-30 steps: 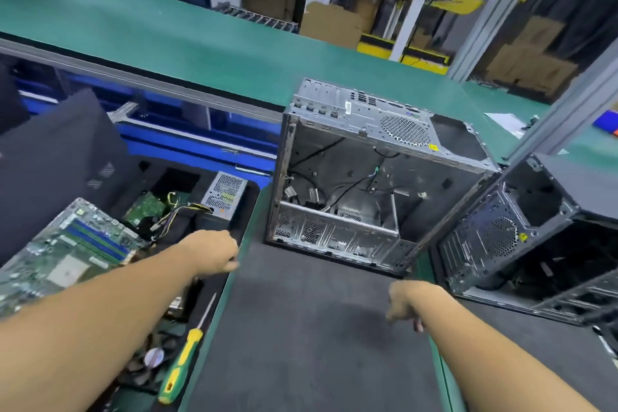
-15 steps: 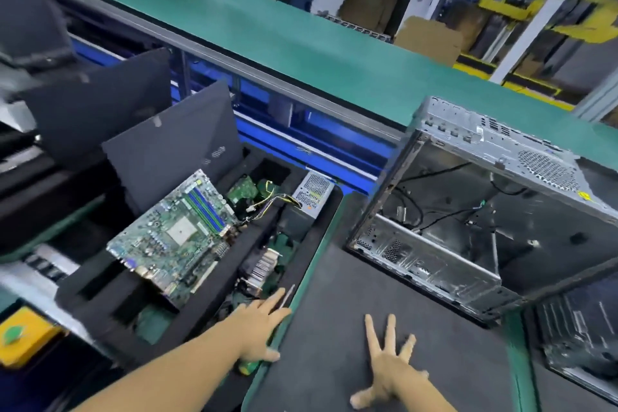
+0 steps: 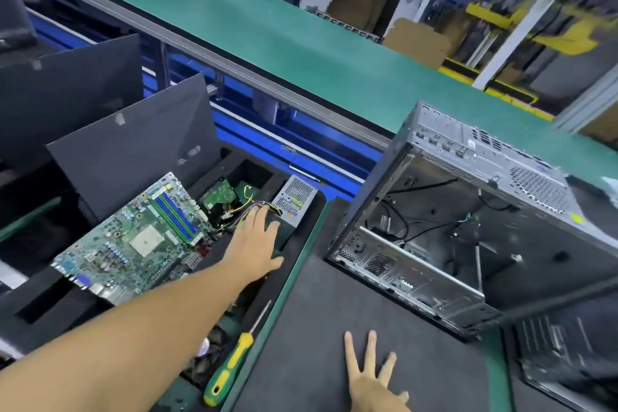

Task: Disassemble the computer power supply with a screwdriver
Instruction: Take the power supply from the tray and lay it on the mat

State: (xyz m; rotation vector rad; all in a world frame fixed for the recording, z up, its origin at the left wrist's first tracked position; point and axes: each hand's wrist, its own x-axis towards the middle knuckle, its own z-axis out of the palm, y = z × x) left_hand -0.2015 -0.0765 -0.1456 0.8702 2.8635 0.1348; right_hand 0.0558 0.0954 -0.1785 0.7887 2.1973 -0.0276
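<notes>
A small grey metal power supply (image 3: 295, 199) with a bundle of coloured wires sits in a black foam tray (image 3: 302, 244) to the left of the mat. My left hand (image 3: 255, 242) stretches over the tray with fingers spread, its fingertips right at the wires and the near end of the power supply, holding nothing. My right hand (image 3: 373, 378) lies flat with fingers apart on the dark grey mat (image 3: 334, 328). A screwdriver (image 3: 230, 365) with a yellow and green handle lies at the mat's left edge, untouched.
An open metal computer case (image 3: 468, 237) stands at the mat's far right, with a second dark case (image 3: 568, 354) beside it. A green motherboard (image 3: 133, 237) leans in the tray, dark panels (image 3: 133, 144) behind it. A green conveyor belt (image 3: 301, 53) runs across the back.
My left hand has reached forward from near the screwdriver up to the power supply's wires. The view has swung slightly right; my right hand stays flat on the mat.
</notes>
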